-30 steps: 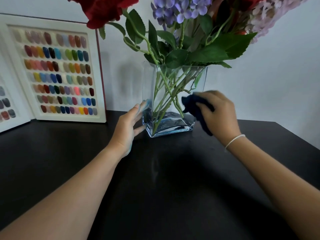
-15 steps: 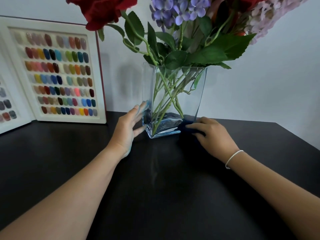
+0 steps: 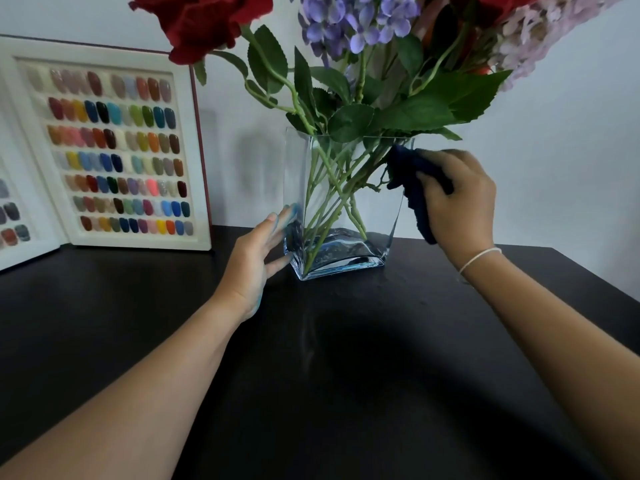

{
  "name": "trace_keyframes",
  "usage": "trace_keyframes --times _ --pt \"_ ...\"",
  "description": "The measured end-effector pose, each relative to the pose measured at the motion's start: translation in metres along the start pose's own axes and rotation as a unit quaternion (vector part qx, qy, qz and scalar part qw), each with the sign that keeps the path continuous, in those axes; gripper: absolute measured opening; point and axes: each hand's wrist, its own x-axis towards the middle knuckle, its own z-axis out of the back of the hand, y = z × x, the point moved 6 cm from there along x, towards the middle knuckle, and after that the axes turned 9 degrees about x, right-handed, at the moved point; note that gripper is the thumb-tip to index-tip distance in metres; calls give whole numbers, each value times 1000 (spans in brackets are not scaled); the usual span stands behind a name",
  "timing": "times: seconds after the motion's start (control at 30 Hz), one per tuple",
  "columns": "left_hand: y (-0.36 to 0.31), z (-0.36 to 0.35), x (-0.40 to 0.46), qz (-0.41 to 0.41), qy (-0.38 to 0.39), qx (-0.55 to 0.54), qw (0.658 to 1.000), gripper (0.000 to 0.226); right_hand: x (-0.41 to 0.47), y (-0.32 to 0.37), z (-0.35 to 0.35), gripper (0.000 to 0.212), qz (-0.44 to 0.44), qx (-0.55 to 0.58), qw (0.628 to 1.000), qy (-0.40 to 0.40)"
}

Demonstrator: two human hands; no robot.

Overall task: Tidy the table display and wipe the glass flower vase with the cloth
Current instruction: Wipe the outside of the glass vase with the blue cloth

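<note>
Black tabletop [image 3: 346, 375] fills the lower two thirds of the frame, white wall behind it. Faint smear/reflection on the surface just in front of the vase.

Nail colour sample board [image 3: 114, 150], white frame with rows of painted tips, stands upright against the wall at upper left. A second panel of it runs off the left edge.

Flowers [image 3: 363, 29] across the top centre and right: red bloom upper left of the bunch, purple hydrangea in the middle, pale pink cluster at upper right, big green leaves below. Stems drop into the vase and cross each other inside it.

Glass flower vase [image 3: 346, 202], clear, rectangular, upright on the tabletop at frame centre, near the wall. Thick base has a blue tint.

Left hand [image 3: 256, 265] at centre left: open, fingers spread flat against the lower left side of the vase, holding nothing. Bluish tint on the fingertips, looks like light through the glass. Forearm runs in from the lower left corner.

Right hand [image 3: 457, 202] at centre right: closed around a dark blue cloth [image 3: 412, 181], pressing it against the upper right edge of the vase, just under the rim. Lower end of the cloth hangs down beside the right wall of the vase, clear of the tabletop.

Thin white wristband [image 3: 479, 259] on the right wrist.
</note>
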Motion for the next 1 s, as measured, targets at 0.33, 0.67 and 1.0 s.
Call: trace_keyframes --times 0.33,0.67,1.0 --pt "0 0 -1 0 0 -5 1000 31 -72 -31 -26 27 -40 -106 950 291" --pt "-1 -1 -2 -1 11 8 1000 35 -10 1 -6 26 3 3 1000 18" --pt "-1 0 -2 -1 7 4 1000 33 -74 -28 -32 30 -23 -64 949 308"
